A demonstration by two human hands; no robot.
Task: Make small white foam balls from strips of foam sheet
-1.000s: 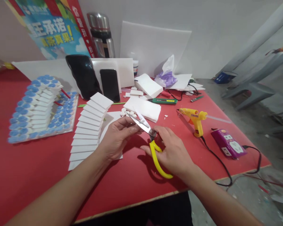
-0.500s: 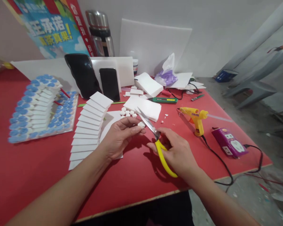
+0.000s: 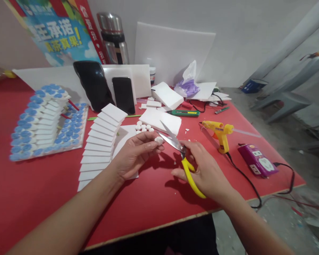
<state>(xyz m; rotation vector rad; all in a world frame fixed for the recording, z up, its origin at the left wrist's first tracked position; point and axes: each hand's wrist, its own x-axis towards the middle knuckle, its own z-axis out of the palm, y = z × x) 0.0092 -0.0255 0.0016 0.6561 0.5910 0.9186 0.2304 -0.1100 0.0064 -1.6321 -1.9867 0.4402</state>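
Between the fingertips of my left hand (image 3: 138, 152) is a small white foam piece (image 3: 158, 140), roughly round. My right hand (image 3: 202, 166) grips yellow-handled scissors (image 3: 192, 179), their blades parted and pointing at the foam piece. Behind my left hand lies a cluster of small white foam discs (image 3: 143, 126). A curved staircase of white foam board steps (image 3: 97, 148) stands left of that hand, on a white board. Farther left is a model (image 3: 48, 124) with white steps and blue-topped round pieces on a base.
A yellow glue gun (image 3: 219, 132) and a purple power strip (image 3: 257, 161) with cords lie on the right. At the back are a green cutter knife (image 3: 184, 113), stacked white foam sheets (image 3: 162, 120), two phones propped upright, and a steel thermos (image 3: 113, 39).
The scissors and my right hand have shifted slightly right, and the blades have opened wider. A small white scrap now shows on the table below the blades. My left hand stays in place.
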